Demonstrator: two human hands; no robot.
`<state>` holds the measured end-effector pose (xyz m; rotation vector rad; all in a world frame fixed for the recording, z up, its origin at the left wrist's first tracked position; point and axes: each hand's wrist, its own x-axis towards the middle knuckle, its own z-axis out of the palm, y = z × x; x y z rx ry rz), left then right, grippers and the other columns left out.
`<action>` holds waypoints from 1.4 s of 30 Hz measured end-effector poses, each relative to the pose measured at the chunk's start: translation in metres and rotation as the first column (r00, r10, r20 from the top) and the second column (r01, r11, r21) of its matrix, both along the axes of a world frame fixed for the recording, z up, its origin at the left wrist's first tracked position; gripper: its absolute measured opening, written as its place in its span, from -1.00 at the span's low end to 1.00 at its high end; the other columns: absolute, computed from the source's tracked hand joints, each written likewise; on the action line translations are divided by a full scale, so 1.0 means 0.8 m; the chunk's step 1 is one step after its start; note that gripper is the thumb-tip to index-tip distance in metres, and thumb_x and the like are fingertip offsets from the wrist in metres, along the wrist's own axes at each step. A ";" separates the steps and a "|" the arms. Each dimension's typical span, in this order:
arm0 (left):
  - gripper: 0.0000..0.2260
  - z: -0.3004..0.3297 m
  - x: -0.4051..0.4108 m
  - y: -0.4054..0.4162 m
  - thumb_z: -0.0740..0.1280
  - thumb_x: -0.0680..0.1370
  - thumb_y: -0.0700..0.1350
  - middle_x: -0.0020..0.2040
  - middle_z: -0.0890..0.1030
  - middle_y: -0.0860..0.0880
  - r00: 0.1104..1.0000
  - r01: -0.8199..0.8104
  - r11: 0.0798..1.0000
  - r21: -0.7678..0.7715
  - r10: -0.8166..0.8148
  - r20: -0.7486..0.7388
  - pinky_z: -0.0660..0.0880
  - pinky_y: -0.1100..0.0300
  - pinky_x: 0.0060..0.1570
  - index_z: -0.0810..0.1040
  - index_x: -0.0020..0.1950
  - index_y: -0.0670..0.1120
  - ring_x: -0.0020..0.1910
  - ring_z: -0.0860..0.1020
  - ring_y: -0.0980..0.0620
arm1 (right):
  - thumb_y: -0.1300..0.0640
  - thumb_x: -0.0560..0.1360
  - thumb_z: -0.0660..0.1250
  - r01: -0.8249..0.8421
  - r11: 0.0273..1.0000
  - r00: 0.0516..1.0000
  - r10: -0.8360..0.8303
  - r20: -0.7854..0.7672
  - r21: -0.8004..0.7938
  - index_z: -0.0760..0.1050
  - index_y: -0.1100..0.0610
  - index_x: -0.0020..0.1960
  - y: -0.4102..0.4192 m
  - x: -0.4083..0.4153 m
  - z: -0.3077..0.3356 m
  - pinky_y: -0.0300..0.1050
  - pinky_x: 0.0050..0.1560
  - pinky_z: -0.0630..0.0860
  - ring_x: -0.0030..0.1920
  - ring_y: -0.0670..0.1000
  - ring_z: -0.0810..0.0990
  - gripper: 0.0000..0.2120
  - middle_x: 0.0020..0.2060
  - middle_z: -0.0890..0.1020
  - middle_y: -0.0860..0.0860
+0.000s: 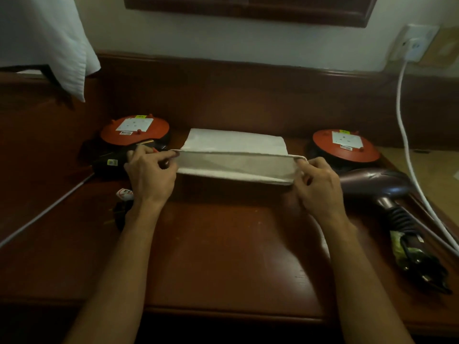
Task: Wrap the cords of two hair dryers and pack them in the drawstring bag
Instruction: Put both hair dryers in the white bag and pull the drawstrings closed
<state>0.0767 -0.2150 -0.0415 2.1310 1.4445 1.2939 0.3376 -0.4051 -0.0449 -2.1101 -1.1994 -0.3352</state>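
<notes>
The drawstring bag (pixel 236 155), pale cloth, lies at the middle of the bench (pixel 223 244), its mouth stretched wide toward the viewer. The left hand (pixel 149 175) pinches the left end of the rim and the right hand (pixel 318 184) pinches the right end, so the hands stand well apart with the hem taut between them. One hair dryer (pixel 380 187), dark maroon, lies on its side just right of the right hand, its cord bundled (pixel 409 254) below the handle. Two orange cord reels (pixel 135 131) (pixel 345 145) flank the bag, and a white cable (pixel 407 145) runs down from a wall socket (pixel 414 43).

Likely risks: the rim may slip from either pinch and the mouth collapse; the white cable, lying beside the dryer, could snag when the dryer is lifted.

The second dryer cannot be identified; dark shapes behind the left hand and wrist are too dim to resolve. The bag's drawstring and contents are not visible.
</notes>
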 end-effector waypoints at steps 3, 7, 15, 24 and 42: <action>-0.76 0.004 0.002 -0.003 0.45 0.54 -0.21 0.21 0.49 -0.19 0.991 -0.075 0.997 -0.001 0.075 -0.110 0.30 -0.07 0.26 0.71 0.19 -0.04 0.26 0.38 -0.23 | 0.21 0.58 0.33 0.037 0.999 0.998 -0.037 0.055 0.015 0.53 0.20 0.37 -0.001 -0.009 -0.003 0.08 0.02 0.56 0.10 0.11 0.48 -0.64 0.09 0.56 0.13; -0.80 0.002 -0.006 -0.014 0.48 0.51 -0.22 0.14 0.48 -0.18 0.985 -0.021 1.000 -0.017 0.018 -0.171 0.39 0.01 0.12 0.74 0.12 -0.05 0.17 0.40 -0.20 | 0.27 0.50 0.36 0.045 0.998 0.998 -0.047 0.049 0.043 0.61 0.23 0.22 -0.006 -0.011 -0.008 0.07 0.03 0.48 0.02 0.11 0.50 -0.71 -0.02 0.58 0.10; -0.83 0.000 -0.044 -0.064 0.46 0.55 -0.11 0.02 0.59 -0.01 0.961 0.125 0.988 -0.094 -0.144 -0.236 0.47 0.12 -0.15 0.60 0.11 0.05 0.02 0.59 -0.04 | 0.22 0.48 0.45 -0.008 1.000 0.987 0.009 -0.160 0.004 0.42 0.03 0.02 -0.054 -0.021 -0.026 0.01 -0.15 0.56 -0.15 0.05 0.56 -0.75 -0.12 0.58 0.03; -0.82 0.017 0.009 -0.133 0.33 0.62 0.03 0.06 0.66 -0.06 0.829 0.086 0.995 -0.047 -0.097 -0.551 0.44 0.11 -0.16 0.55 0.17 0.00 0.01 0.63 -0.09 | 0.07 0.53 0.42 0.096 0.984 0.995 -0.095 0.012 -0.150 0.66 0.15 0.14 -0.107 -0.016 -0.029 0.06 0.10 0.49 0.07 0.06 0.45 -0.77 0.03 0.59 0.06; -0.77 -0.011 0.160 -0.140 0.29 0.67 0.01 0.08 0.69 -0.06 0.633 0.548 0.829 -0.111 -0.498 -0.593 0.53 0.08 -0.06 0.71 0.16 -0.03 0.02 0.60 -0.09 | -0.06 0.65 0.22 0.147 0.853 0.932 -0.289 -0.218 -0.501 -0.25 -0.23 0.61 -0.170 0.093 0.013 0.14 0.28 0.44 0.27 0.22 0.51 -0.25 0.33 0.46 0.24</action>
